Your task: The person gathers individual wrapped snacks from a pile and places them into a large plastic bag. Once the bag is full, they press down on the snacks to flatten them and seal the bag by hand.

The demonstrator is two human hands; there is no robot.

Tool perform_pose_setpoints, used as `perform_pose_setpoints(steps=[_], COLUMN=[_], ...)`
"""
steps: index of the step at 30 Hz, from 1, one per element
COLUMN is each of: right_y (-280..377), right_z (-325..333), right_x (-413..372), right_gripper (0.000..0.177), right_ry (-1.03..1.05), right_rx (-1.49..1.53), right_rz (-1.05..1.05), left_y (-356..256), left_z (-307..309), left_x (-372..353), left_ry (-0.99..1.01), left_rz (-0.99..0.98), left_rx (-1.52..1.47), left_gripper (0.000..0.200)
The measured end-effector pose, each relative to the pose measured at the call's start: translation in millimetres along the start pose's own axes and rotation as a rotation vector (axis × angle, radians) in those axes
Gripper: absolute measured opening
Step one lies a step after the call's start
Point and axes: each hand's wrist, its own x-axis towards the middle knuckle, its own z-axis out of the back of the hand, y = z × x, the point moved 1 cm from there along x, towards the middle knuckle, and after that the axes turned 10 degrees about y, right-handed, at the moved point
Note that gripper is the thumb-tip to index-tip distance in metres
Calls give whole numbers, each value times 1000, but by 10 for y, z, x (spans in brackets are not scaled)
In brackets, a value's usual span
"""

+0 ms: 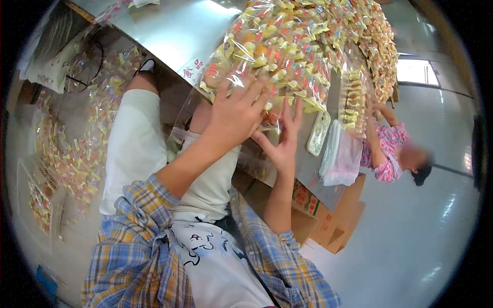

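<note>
Through the head camera, I see my left hand laid over the wrapped snacks, heaped on the table; I cannot tell whether it grasps any. My right hand is unclenched, fingers spread, at the heap's near edge, beside a phone and plastic bags.

The wrapped packets heaped on the pale blue-grey surface are yellow, orange and clear, marked with red print. A plaid shirt mixes blue, yellow and white over a white T-shirt drawn in black lines. At right, a co-worker's top is patterned pink and white; the cardboard box is brown.
</note>
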Motion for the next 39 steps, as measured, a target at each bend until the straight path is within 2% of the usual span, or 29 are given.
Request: perform_pose_setpoints(steps=[2,4,7,10,11,14,17,18,19,22,24,27,30,31,34,36,38,39], right_y=[42,-166,-297,-108,-110,-154,-202,-293,-422,-676,-588,-602,-477,-503,-369,-391,-410,-401], right_z=[-20,-72,-57,-7,-27,-75,-116,-113,-123,-172,-158,-155,-82,-99,-46,-90,-120,-122], right_x=[-5,-24,-1,167,190,203,68,77,39,-67,-3,25,19,-5,20,-30,-104,-85], right_gripper=[81,80,74,73,76,77,79,79,81,77,73,77,76,77,78,81,83,81], right_ry=[22,-63,-141,-73,-56,-16,-113,-160,-188,-183,-158,-119,-20,-20,-72,-100,-63,-135], right_rx=[47,300,100,-419,-362,-223,57,157,12,-58,-74,-18,-129,-156,-207,-141,-76,-97], right_rz=[-28,-155,-196,21,54,-48,-91,-87,-30,-87,-123,-107,-206,-173,-74,-61,-135,-104], left_y=[14,7,16,20,8,0,-59,-54,0,240,385,426,791,829,861,826,825,816], left_z=[21,77,98,99,94,113,158,197,235,345,528,919,905,872,732,731,758,786], left_x=[9,8,-13,11,3,38,98,128,29,-352,-433,-90,-131,-155,-176,-71,35,86], left_ry=[4,36,15,-51,-57,-19,54,-12,-73,-264,-358,-251,172,204,141,145,178,256], left_rz=[-5,-9,-12,-35,-20,11,50,-51,-147,-441,-314,297,427,445,404,497,595,676], left_rx=[36,19,-20,-50,-45,-31,-46,-66,-94,-202,-128,-285,-526,-494,-489,-511,-535,-482], left_gripper=[56,56,56,57,58,60,55,50,46,38,38,43,54,60,59,49,42,44])
